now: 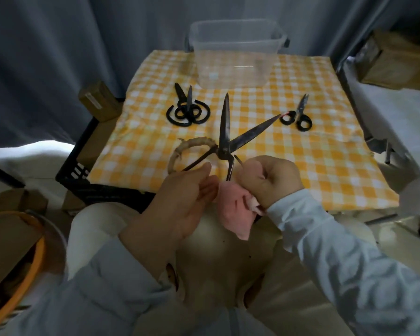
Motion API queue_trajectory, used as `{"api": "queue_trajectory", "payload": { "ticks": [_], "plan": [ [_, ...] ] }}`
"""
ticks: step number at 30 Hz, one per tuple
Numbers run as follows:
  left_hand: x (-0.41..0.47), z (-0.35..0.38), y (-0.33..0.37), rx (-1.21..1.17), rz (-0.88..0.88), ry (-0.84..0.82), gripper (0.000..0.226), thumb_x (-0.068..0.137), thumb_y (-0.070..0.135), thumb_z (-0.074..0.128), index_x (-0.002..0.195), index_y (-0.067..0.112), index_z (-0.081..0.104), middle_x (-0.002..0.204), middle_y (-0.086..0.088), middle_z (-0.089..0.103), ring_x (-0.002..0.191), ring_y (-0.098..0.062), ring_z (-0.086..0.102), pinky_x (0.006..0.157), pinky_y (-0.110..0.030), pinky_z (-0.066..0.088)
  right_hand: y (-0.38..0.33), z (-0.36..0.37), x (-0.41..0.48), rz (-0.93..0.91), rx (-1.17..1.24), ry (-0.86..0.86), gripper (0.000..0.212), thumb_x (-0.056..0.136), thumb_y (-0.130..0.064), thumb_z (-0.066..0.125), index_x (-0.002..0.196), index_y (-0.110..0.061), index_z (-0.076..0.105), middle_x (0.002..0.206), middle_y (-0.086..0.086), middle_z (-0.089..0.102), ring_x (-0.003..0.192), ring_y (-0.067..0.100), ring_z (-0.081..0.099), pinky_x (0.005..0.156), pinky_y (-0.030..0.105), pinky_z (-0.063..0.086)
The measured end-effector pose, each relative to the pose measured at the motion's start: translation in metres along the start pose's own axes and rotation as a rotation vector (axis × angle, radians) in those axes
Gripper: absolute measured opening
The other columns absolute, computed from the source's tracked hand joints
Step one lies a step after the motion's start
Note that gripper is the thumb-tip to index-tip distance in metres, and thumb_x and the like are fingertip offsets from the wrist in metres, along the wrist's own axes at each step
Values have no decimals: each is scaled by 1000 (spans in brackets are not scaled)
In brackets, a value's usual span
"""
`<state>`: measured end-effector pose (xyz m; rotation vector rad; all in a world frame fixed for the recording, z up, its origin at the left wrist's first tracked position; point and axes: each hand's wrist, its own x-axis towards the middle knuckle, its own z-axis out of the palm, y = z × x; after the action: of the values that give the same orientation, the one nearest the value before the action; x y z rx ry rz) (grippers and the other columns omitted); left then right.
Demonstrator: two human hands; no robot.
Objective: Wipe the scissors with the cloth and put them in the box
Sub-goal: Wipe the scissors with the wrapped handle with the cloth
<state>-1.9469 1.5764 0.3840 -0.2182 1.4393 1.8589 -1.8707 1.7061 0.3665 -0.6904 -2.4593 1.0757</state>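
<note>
Large dark scissors [224, 132] are held above the near edge of the checked table, blades spread wide and pointing away. My left hand [182, 202] pinches the left handle, whose loop is wrapped in pale cord. My right hand [270, 180] is closed on a pink cloth [235, 212] around the right handle. Two black scissors [187, 110] lie overlapped at the left of the table. A small black pair [297, 115] lies at the right. A clear plastic box [235, 52] stands open at the far edge.
The table carries a yellow and white checked cloth [325, 154]. A black crate [83, 170] with cardboard boxes sits left of it. An orange-rimmed basin [32, 258] is at the lower left. Grey curtains hang behind.
</note>
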Motion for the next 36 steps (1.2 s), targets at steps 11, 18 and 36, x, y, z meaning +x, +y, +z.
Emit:
{"api": "queue_trajectory", "payload": {
  "ticks": [11, 18, 36],
  "plan": [
    [-6, 8, -4, -334, 98, 72, 5, 87, 9, 61, 85, 8, 65, 63, 0, 71, 56, -7, 67, 60, -19, 57, -10, -7, -23, -73, 137, -120, 9, 79, -10, 69, 86, -15, 71, 74, 5, 68, 68, 15, 61, 64, 25, 48],
    [-8, 0, -6, -260, 302, 139, 6, 87, 5, 62, 85, 5, 68, 81, -7, 72, 72, -14, 69, 68, -25, 59, -17, -41, -11, -94, 279, 148, 15, 73, -15, 76, 83, -23, 67, 80, 2, 71, 69, 18, 65, 63, 33, 53],
    [-7, -9, -23, -72, 377, 124, 14, 85, 3, 63, 74, 6, 71, 69, -8, 72, 69, -19, 71, 69, -30, 59, -16, 29, -8, -601, -130, 228, 27, 82, -30, 58, 77, -9, 74, 80, 4, 66, 68, 20, 64, 58, 23, 45]
  ]
}}
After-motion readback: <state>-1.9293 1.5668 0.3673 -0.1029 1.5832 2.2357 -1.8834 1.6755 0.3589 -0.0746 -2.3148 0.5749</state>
